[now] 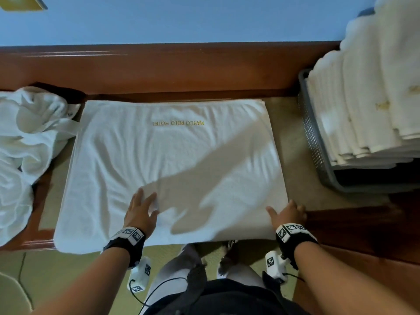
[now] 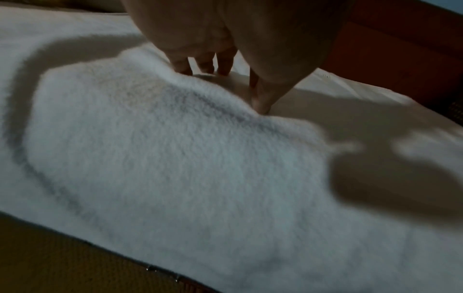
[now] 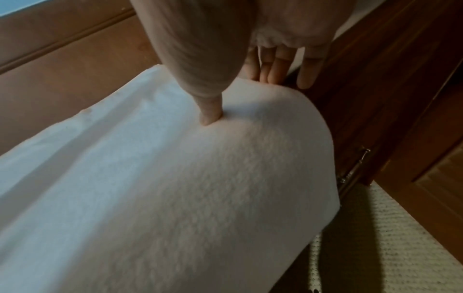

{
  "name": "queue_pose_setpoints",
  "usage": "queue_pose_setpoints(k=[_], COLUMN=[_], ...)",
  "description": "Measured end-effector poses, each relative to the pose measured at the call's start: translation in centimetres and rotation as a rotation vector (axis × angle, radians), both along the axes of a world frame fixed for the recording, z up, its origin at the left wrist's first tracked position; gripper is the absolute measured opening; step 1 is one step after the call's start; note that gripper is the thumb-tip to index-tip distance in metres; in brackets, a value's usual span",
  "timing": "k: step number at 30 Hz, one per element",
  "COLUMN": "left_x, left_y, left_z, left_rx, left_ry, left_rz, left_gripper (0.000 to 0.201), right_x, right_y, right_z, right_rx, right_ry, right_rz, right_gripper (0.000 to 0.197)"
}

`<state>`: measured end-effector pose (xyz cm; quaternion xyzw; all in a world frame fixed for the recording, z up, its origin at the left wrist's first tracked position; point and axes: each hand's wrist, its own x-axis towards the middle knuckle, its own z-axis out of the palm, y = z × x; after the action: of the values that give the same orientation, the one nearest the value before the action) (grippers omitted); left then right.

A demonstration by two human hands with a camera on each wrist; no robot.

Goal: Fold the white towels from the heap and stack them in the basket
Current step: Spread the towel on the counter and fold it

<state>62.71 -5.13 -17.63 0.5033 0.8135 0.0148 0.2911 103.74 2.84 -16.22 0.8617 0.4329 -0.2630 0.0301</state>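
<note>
A white towel (image 1: 172, 169) with gold upside-down lettering lies folded flat on the table, its near edge hanging over the front. My left hand (image 1: 142, 206) rests on its near part with fingers (image 2: 208, 63) spread and pressing into the pile. My right hand (image 1: 287, 213) holds the towel's near right edge (image 3: 288, 111): the thumb presses on top and the fingers reach down past the edge. The heap of loose white towels (image 1: 25, 144) is at the left. A grey mesh basket (image 1: 314, 137) at the right holds a tall stack of folded towels (image 1: 363, 98).
The table (image 1: 291, 137) has a beige mat and a dark wooden rim, with a wooden ledge and blue wall behind. My legs and cables are below the front edge. A wooden cabinet front (image 3: 391, 119) is right of the towel.
</note>
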Motion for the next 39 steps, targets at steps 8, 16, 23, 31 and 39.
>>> queue_pose_setpoints(k=[8, 16, 23, 31, 39], left_x=[5.4, 7.6, 6.8, -1.1, -12.3], left_y=[-2.4, -2.6, -5.4, -8.1, -9.9], left_z=[0.3, 1.7, 2.0, 2.5, 1.9], left_rx=[-0.019, -0.07, -0.102, -0.104, -0.09], left_ry=[-0.003, -0.011, -0.01, 0.062, 0.112], left_rz=[0.073, 0.023, -0.111, -0.053, 0.162], left_gripper=[0.058, 0.047, 0.055, 0.051, 0.052], right_x=[3.6, 4.3, -0.9, -9.5, -21.1], right_y=[2.4, -0.4, -0.7, -2.8, -3.5], right_z=[0.6, 0.1, 1.6, 1.8, 1.6], right_rx=[-0.181, 0.048, 0.071, -0.048, -0.107], right_ry=[0.195, 0.132, -0.046, 0.071, 0.124], right_rz=[0.145, 0.024, 0.549, 0.83, 0.947], right_gripper=[0.056, 0.035, 0.057, 0.047, 0.053])
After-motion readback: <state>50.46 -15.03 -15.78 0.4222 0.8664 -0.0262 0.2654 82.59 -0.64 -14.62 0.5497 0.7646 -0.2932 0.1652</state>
